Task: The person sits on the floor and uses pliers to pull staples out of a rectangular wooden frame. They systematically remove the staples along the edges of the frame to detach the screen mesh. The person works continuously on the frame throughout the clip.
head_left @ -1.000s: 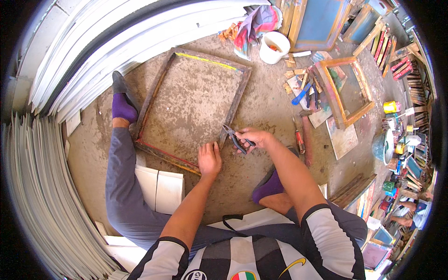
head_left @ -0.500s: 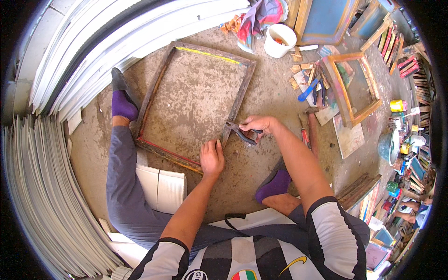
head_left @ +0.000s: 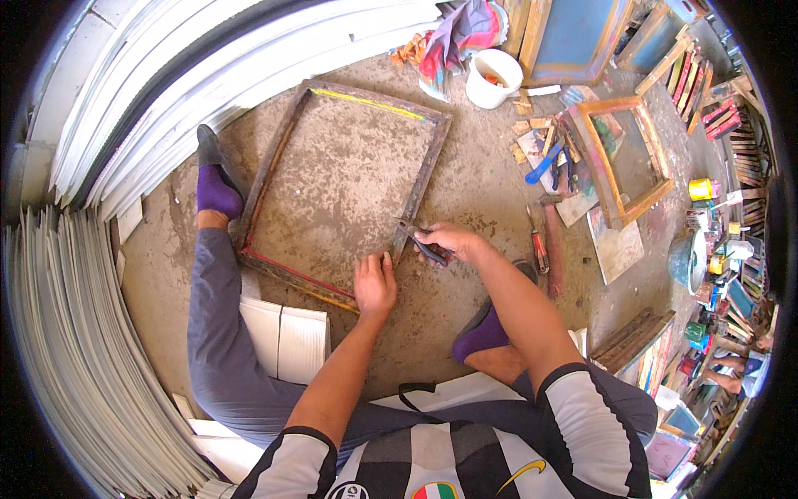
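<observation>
A worn dark wooden frame [head_left: 421, 179] lies on the floor before me, its far rail edged yellow and its near rail red. My left hand [head_left: 376, 284] is closed over the frame's near right corner. In my right hand [head_left: 451, 242] is a pair of pliers [head_left: 427, 247] with dark handles, squeezed together. The jaws point left and meet the right rail just above that corner; whether they pinch something small there, I cannot tell. Right of my right hand lie a red-handled screwdriver [head_left: 539, 249] and a hammer [head_left: 554, 249].
Stacked white sheets [head_left: 75, 358] line the left side. A white bucket [head_left: 494, 79] stands at the back beside a crumpled cloth [head_left: 457, 41]. At the right are a blue-handled tool [head_left: 544, 164], wood scraps, another wooden frame [head_left: 613, 166] and paint containers. My shod feet flank the work.
My right hand has closed the pliers' handles, which were spread apart, and moved slightly left and down. My left hand stays on the frame's corner.
</observation>
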`<state>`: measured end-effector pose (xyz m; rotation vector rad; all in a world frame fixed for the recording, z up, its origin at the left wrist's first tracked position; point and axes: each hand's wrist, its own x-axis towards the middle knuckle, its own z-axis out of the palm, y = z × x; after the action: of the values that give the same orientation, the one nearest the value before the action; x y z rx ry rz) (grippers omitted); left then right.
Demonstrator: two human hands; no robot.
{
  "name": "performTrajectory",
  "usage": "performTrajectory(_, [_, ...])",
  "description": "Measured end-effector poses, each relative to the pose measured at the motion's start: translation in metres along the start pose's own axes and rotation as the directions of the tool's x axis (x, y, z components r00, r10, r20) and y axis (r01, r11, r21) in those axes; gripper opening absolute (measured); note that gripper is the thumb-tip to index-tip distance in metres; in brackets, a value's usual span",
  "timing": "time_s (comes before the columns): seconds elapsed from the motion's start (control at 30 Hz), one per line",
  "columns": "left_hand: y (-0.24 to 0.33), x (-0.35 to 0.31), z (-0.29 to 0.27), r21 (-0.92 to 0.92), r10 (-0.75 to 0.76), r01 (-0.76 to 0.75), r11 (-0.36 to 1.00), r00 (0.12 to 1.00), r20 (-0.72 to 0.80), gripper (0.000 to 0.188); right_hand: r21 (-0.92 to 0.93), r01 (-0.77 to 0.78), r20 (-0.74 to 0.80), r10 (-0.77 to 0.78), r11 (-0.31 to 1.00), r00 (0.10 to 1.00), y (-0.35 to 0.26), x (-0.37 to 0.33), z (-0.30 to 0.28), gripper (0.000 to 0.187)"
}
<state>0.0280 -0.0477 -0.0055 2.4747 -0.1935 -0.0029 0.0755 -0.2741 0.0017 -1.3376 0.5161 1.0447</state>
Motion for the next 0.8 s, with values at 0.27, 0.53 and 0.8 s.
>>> performTrajectory(0.27, [-0.004,-0.001,0.000,-0.011,0.032,-0.032,0.999,0.999,-0.016,0.018,0.057,0.091,-0.313,-0.069,0.994,0.947,-0.001,-0.009,0.042,0.041])
performTrajectory(0.53, [-0.014,-0.005,0.009,-0.021,0.044,-0.045,0.999,0.998,-0.052,0.018,-0.027,0.114,-0.383,-0.116,0.993,0.917,-0.020,-0.031,0.097,0.043])
performTrajectory(0.8, [-0.010,-0.006,0.004,0.002,0.060,-0.060,0.998,0.996,-0.058,0.019,0.290,0.212,-0.289,-0.126,0.933,0.949,0.046,-0.025,0.066,0.038])
